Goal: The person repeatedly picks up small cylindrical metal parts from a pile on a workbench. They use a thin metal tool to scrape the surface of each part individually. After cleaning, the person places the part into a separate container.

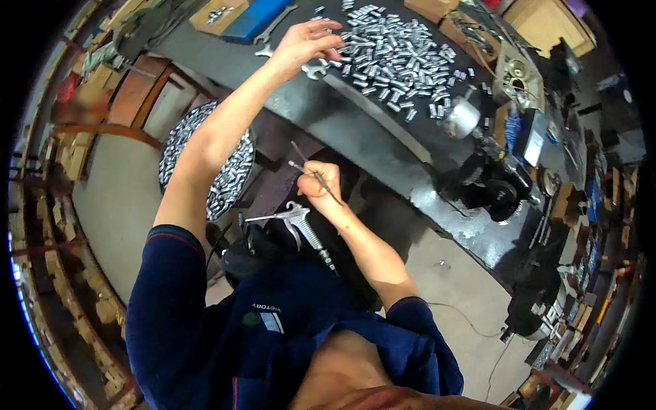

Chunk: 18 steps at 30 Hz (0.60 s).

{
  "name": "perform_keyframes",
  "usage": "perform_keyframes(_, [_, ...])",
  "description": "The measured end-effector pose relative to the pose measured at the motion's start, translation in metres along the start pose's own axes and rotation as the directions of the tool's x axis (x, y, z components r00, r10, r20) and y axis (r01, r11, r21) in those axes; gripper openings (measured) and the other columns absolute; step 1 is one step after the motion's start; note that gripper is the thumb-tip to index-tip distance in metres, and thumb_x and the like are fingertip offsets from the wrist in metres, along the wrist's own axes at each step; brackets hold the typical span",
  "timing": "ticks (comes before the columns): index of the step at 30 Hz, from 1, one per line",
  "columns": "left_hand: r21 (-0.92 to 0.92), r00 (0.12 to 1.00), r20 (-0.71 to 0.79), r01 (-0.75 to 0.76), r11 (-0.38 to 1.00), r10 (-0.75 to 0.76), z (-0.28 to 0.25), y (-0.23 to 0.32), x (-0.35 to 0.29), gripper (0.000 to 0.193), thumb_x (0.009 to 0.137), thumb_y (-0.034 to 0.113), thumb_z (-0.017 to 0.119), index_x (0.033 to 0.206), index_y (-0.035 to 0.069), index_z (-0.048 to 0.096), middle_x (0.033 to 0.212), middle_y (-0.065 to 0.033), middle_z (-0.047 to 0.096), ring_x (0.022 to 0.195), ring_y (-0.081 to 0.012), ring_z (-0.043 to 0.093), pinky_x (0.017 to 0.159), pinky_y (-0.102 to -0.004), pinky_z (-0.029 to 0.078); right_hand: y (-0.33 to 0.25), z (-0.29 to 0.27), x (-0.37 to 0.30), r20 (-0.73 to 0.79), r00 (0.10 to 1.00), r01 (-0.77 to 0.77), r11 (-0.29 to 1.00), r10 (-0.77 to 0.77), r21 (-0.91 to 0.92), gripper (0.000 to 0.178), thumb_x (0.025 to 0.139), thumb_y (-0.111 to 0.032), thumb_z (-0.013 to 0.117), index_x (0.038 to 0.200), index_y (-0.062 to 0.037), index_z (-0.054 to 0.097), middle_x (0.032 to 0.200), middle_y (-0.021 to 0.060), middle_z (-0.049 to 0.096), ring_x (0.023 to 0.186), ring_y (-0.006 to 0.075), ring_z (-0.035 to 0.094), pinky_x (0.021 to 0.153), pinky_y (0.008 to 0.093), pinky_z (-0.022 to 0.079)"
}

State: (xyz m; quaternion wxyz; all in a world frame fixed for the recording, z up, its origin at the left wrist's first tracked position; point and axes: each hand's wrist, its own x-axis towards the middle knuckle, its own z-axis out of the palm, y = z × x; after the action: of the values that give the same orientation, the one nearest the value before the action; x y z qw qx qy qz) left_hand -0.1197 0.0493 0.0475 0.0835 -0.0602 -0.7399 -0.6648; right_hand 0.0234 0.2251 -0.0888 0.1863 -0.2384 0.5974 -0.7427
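My left hand (311,46) reaches over the dark workbench, its fingers apart at the left edge of a pile of small shiny metal cylinders (393,58). I see nothing gripped in it. Nearer my body, my right hand (320,183) is closed around a thin metal rod-like tool (326,188), which sticks out past both sides of the fist. Its upper end, by the thumb, is too small to make out clearly. Below this hand a silver air blow gun (301,220) lies across my lap.
A round container (251,147) full of similar cylinders stands left, beside a wooden chair (140,96). Wrenches (277,27) and a blue box (256,19) lie at the bench's far left. A metal bar (376,115) runs along the front; machine parts (495,195) stand right.
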Motion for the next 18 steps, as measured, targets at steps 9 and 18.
perform_keyframes(9, [0.265,0.847,-0.450,0.430,0.863,-0.283,-0.156,-0.087,-0.179,0.032,0.085,0.018,0.060,0.105,-0.007,0.059,0.078,-0.0093,0.064,0.065,-0.0126,0.060,0.061,-0.0249,0.050,-0.010,0.001,-0.004,0.033,0.999,-0.009,1.000,0.009,0.010,0.017,0.063,-0.002,0.047,0.051,-0.0029,0.035,0.048,-0.0028,0.031,0.048,0.0030,0.032,0.041,0.0227,0.024])
perform_keyframes(18, [0.555,0.778,-0.473,0.628,0.546,-0.413,-0.147,-0.165,-0.239,0.028,0.078,0.017,0.062,0.095,-0.005,0.061,0.069,-0.0133,0.062,0.047,-0.0171,0.060,0.049,-0.0294,0.048,-0.002,0.003,-0.005,0.026,0.998,-0.057,0.998,0.057,-0.004,0.016,0.063,0.002,0.044,0.050,-0.0023,0.036,0.049,-0.0039,0.035,0.048,0.0024,0.039,0.042,0.0206,0.030])
